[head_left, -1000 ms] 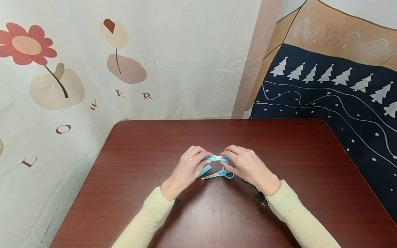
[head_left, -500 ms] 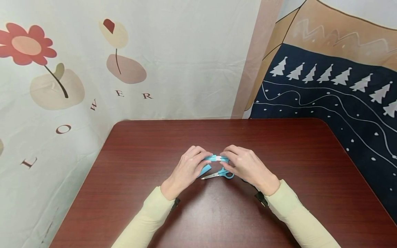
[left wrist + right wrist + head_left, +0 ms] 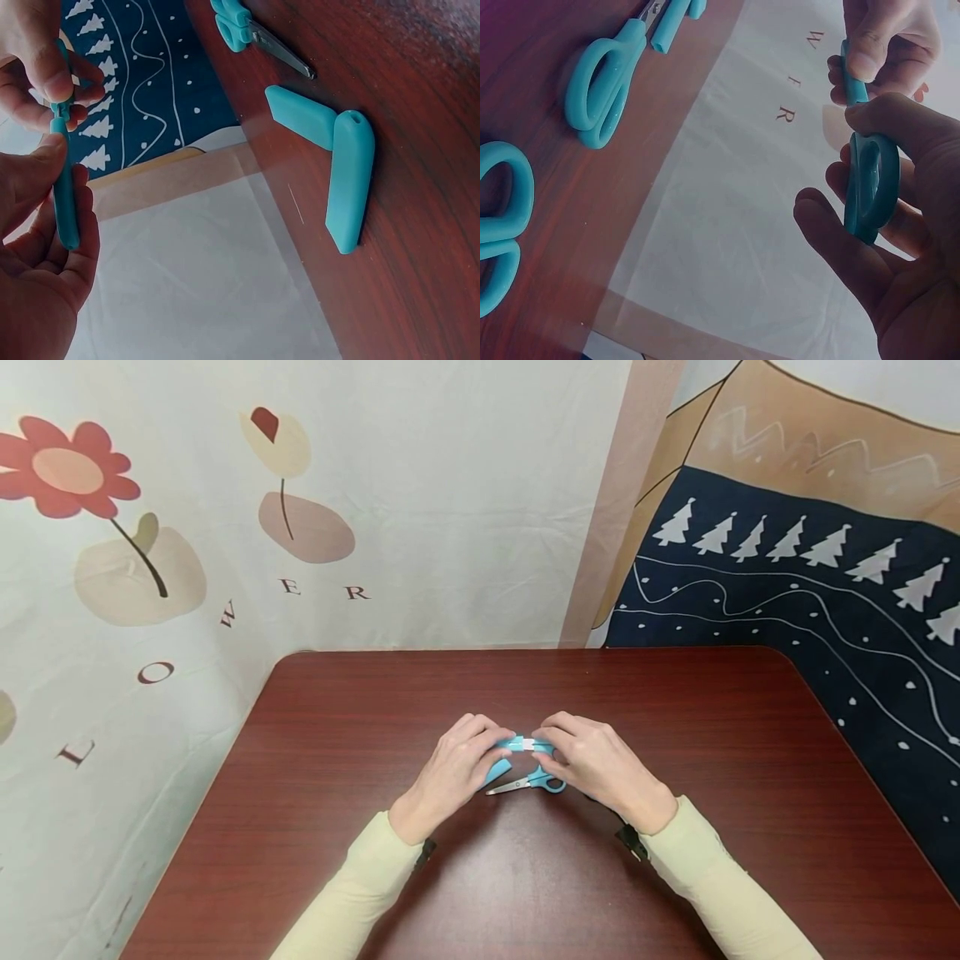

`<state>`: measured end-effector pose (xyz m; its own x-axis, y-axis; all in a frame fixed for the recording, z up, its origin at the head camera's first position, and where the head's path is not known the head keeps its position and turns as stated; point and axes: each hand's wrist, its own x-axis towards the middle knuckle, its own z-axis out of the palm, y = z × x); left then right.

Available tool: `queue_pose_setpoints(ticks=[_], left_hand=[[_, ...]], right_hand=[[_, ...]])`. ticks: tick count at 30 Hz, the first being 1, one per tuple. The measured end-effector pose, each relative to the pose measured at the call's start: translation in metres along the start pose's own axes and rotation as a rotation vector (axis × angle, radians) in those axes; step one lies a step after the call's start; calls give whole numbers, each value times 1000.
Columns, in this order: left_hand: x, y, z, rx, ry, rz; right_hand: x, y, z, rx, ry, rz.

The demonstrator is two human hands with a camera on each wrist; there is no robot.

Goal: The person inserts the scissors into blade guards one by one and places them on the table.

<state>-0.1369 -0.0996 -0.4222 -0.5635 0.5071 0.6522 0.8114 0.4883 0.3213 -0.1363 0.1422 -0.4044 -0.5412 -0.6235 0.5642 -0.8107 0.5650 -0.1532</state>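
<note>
My left hand (image 3: 453,764) pinches a turquoise blade cap (image 3: 66,199) between thumb and fingers. My right hand (image 3: 603,764) grips a pair of scissors by its turquoise handles (image 3: 874,180). The two pieces are in line above the table, and a short pale section (image 3: 528,744) shows between my hands. How far the blades sit inside the cap cannot be told. Below them, another pair of scissors (image 3: 536,781) lies bare-bladed on the table. Two loose caps, one upright-angled (image 3: 351,180) and one touching its end (image 3: 300,116), lie nearby.
Handles of a further pair of scissors (image 3: 506,221) appear at the left edge of the right wrist view; my right hand hides it in the head view. The dark red tabletop (image 3: 517,893) reaches back to a printed cloth wall (image 3: 450,527).
</note>
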Motion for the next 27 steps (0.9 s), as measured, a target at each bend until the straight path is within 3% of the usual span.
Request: queue_pose_setpoints(ticks=[27], left_hand=[[1,1,2,-7,-4,17]], right_hand=[[-1,-1,-1,-5,-10,-3]])
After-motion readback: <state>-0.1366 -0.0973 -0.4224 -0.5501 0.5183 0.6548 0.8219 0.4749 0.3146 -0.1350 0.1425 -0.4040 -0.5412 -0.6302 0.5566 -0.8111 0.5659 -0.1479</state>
